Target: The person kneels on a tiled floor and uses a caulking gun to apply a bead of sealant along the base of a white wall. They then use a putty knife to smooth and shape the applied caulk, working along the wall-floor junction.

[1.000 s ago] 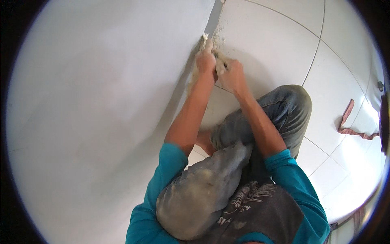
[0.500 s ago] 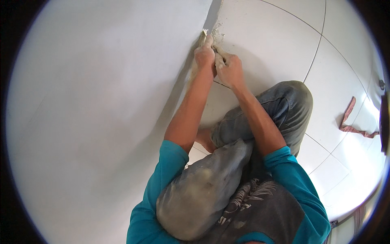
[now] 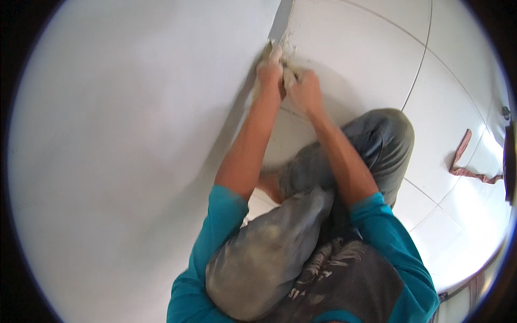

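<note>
At the foot of the white wall [image 3: 134, 124], where it meets the tiled floor [image 3: 366, 59], both hands work close together. My left hand [image 3: 271, 70] is closed, one finger stretched forward along a thin, pale-tipped piece [image 3: 270, 44] pressed near the wall's base; its kind is too blurred to tell. Just to the right, my right hand [image 3: 304, 89] is closed too, with its dusty fingers curled toward the left hand. What it grips, if anything, is hidden. Whitish crumbs [image 3: 288, 46] lie on the tile beside the fingertips.
My bent knee [image 3: 385, 134] in grey trousers rises to the right of my forearms, and a bare foot [image 3: 271, 185] rests by the wall. A reddish-brown strip [image 3: 463, 156] lies bent on the tiles at far right.
Both hands stay in nearly the same spot. The left hand and forearm have shifted slightly left, and the picture is more blurred now.
</note>
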Motion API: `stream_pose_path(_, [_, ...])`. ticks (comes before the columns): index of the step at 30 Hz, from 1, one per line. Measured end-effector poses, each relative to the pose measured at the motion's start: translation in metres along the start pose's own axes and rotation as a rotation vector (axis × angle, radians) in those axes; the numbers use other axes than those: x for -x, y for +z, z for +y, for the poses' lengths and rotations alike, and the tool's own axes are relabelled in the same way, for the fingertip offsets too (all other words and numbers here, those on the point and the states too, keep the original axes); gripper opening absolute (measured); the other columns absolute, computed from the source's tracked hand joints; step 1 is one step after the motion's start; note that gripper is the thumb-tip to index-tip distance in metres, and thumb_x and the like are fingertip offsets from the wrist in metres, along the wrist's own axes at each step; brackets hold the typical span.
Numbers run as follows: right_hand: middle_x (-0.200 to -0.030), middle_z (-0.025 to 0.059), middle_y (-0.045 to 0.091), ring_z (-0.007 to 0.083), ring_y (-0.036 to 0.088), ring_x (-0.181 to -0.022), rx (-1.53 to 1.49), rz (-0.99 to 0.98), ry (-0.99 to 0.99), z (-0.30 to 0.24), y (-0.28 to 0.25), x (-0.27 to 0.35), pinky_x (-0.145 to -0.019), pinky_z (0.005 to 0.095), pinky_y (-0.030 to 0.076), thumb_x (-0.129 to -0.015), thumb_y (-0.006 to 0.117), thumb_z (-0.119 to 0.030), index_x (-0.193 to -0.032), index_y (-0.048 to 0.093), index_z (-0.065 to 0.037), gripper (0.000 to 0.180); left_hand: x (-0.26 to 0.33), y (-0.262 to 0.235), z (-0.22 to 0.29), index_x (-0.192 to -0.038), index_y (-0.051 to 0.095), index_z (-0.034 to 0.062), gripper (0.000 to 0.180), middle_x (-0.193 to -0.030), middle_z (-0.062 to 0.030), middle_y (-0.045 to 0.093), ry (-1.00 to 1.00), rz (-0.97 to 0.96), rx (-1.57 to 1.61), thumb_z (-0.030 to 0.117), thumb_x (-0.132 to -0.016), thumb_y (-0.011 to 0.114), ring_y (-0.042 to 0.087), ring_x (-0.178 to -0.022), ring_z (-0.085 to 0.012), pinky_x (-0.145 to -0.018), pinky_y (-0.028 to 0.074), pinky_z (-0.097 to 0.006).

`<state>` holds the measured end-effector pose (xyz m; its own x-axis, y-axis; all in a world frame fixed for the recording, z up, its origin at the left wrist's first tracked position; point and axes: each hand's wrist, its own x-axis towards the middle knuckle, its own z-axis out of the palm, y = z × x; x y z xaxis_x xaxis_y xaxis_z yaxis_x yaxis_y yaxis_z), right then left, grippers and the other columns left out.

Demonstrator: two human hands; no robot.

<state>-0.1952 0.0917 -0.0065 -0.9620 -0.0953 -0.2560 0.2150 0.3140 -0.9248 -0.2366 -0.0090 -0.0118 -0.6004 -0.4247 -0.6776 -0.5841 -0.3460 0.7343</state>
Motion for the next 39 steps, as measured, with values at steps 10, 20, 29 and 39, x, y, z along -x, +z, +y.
stream_pose_path(10, [-0.081, 0.0264, 0.066, 0.0247, 0.066, -0.07, -0.088, -0.019, 0.065, 0.007, -0.001, -0.012, -0.072, 0.0415, 0.053, -0.099, 0.055, -0.018, -0.135, 0.07, -0.006, 0.041, -0.02, 0.003, -0.008, -0.134, 0.058, -0.0157, 0.075, -0.121, -0.0234, 0.068, -0.061, 0.108, -0.143, 0.047, -0.095, 0.075, 0.07, -0.094, -0.0326, -0.083, 0.055, -0.045])
stream_pose_path(20, [-0.072, 0.0189, 0.063, 0.0198, 0.058, -0.066, -0.137, -0.024, 0.074, 0.013, -0.005, -0.018, -0.067, 0.0385, 0.05, -0.1, 0.057, -0.018, -0.121, 0.072, 0.004, 0.034, -0.01, 0.015, 0.004, -0.131, 0.061, -0.0056, 0.056, -0.107, -0.0116, 0.068, -0.167, 0.127, -0.041, 0.037, -0.097, 0.074, 0.069, -0.087, -0.0247, -0.073, 0.056, -0.04])
stream_pose_path(29, [-0.065, 0.0022, 0.058, 0.0105, 0.045, -0.05, -0.263, -0.057, 0.159, 0.023, -0.003, -0.018, -0.044, 0.0308, 0.036, -0.104, 0.055, -0.019, -0.116, 0.078, 0.001, 0.033, -0.042, 0.001, -0.035, -0.129, 0.064, -0.0135, 0.074, -0.114, -0.0213, 0.07, -0.078, 0.122, 0.032, 0.047, -0.089, 0.083, 0.068, -0.094, -0.0302, -0.079, 0.057, -0.043])
stream_pose_path(39, [-0.064, 0.0009, 0.057, 0.0101, 0.044, -0.047, -0.307, -0.069, 0.109, 0.027, 0.002, -0.016, -0.042, 0.0318, 0.037, -0.105, 0.054, -0.021, -0.136, 0.072, -0.004, 0.04, -0.04, 0.005, -0.028, -0.127, 0.061, -0.0134, 0.081, -0.114, -0.0222, 0.07, -0.082, 0.121, -0.08, 0.055, -0.089, 0.081, 0.068, -0.09, -0.0299, -0.07, 0.057, -0.045])
